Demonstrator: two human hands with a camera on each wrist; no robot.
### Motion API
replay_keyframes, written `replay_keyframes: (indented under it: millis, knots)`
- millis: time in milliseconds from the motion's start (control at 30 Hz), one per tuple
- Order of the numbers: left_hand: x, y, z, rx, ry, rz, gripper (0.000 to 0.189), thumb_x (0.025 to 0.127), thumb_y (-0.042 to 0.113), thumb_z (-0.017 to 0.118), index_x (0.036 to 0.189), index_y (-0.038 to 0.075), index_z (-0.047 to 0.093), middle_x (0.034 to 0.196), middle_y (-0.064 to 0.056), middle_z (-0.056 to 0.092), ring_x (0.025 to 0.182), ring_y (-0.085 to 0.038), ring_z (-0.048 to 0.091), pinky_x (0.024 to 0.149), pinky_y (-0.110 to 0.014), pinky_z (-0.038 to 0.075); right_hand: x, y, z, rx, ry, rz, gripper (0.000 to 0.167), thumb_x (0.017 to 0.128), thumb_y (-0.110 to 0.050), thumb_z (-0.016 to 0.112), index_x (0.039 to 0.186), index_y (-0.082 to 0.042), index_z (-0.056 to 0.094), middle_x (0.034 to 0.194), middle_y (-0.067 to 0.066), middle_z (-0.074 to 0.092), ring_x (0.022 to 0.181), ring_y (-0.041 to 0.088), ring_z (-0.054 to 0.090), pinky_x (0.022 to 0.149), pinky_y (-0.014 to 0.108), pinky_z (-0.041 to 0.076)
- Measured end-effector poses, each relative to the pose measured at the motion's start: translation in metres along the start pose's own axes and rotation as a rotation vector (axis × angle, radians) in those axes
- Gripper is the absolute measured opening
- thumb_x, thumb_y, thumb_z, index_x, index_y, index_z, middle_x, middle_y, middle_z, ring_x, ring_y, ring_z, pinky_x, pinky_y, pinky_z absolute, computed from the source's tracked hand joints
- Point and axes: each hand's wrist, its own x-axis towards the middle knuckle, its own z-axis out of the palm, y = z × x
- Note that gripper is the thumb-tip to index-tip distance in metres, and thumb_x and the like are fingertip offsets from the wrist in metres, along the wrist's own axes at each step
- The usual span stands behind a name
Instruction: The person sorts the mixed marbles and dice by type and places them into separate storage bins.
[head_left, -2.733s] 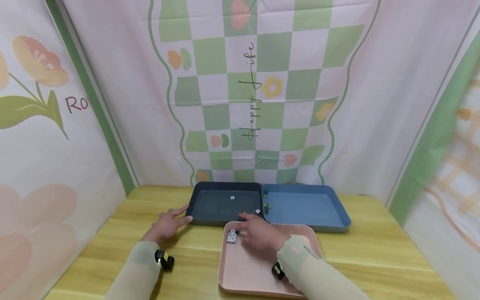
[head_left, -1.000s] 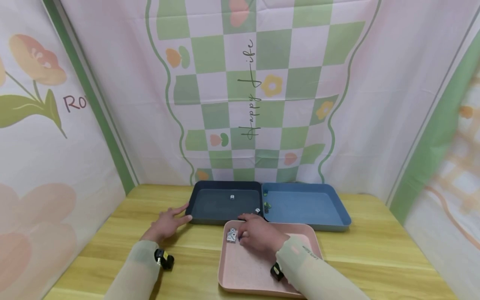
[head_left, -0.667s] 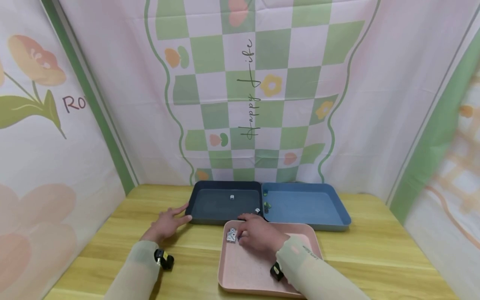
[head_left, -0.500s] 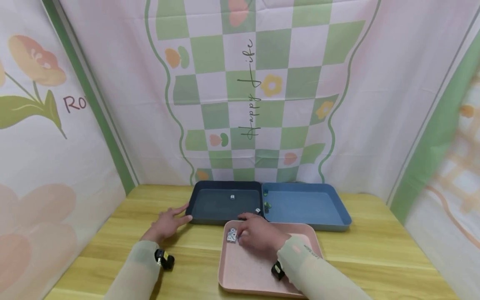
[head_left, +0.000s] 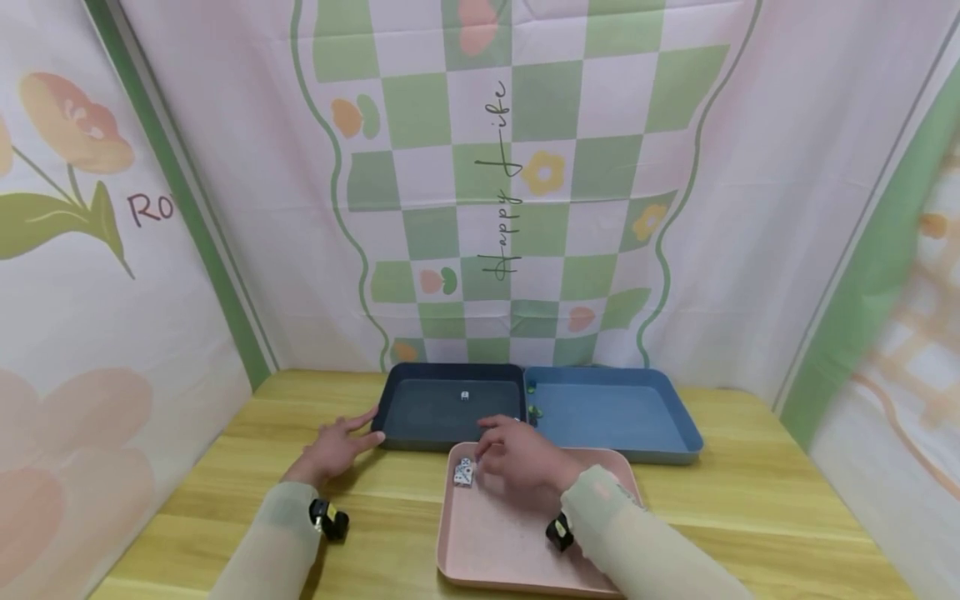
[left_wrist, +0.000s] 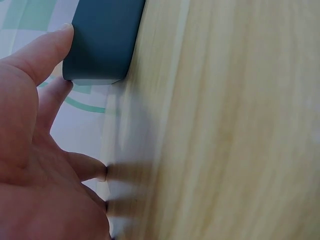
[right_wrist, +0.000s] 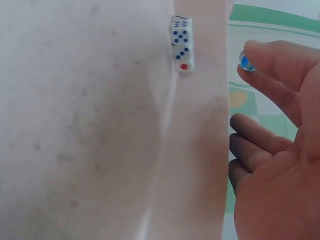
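In the right wrist view, my right hand [right_wrist: 280, 135] pinches a clear glass marble [right_wrist: 245, 62] with blue inside between thumb and index finger. In the head view, that right hand [head_left: 528, 457] is over the far left part of the pink tray [head_left: 495, 575]. Beside its fingertips, white dice [head_left: 463, 473] sit close together in the tray's far left corner; the wrist view shows these dice [right_wrist: 182, 44] with blue and red pips. My left hand [head_left: 332, 448] touches the near left corner of the dark tray [head_left: 427, 443] with thumb and index finger extended, other fingertips on the table.
One white die [head_left: 465, 396] lies inside the dark tray, and another is mostly hidden behind my right hand. Against its right side stands a blue tray [head_left: 615, 417], where small green glass pieces [head_left: 534, 412] lie along the left wall. A patterned curtain [head_left: 480, 208] hangs behind.
My right hand has risen a little from the pink tray's floor, with the marble between its fingertips. The left hand stays where it was.
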Motion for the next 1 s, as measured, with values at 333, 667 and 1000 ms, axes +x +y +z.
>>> replay_keyframes:
  millis: [333,667,1000]
  knots:
    - [-0.001,0.001,0.001,-0.014,-0.004,0.004,0.069,0.095,0.061,0.057,0.155,0.033,0.038,0.158,-0.032,0.012,0.140,-0.059,-0.010,0.092,-0.082,-0.014,-0.002,0.004,-0.026,0.079,0.234,0.121,0.015,0.096,-0.016,0.069,0.109,-0.012,0.075,0.148,0.013,0.047,0.136,0.039,0.040,0.102,0.058,0.040]
    - [0.000,-0.002,0.000,0.000,0.000,0.007,0.067,0.096,0.060,0.055,0.155,0.033,0.037,0.158,-0.032,0.012,0.139,-0.059,-0.010,0.092,-0.082,-0.015,-0.006,0.016,-0.071,0.120,0.535,0.341,0.026,0.098,-0.017,0.063,0.119,-0.004,0.069,0.151,0.016,0.044,0.140,0.039,0.033,0.108,0.057,0.032]
    - [-0.003,0.002,-0.001,0.005,-0.006,0.014,0.067,0.097,0.057,0.056,0.155,0.030,0.038,0.158,-0.032,0.013,0.140,-0.060,-0.009,0.092,-0.083,-0.013,-0.015,0.026,-0.085,0.165,0.531,0.401,0.031,0.100,-0.020,0.058,0.127,-0.006,0.065,0.154,0.015,0.039,0.140,0.039,0.034,0.095,0.052,0.043]
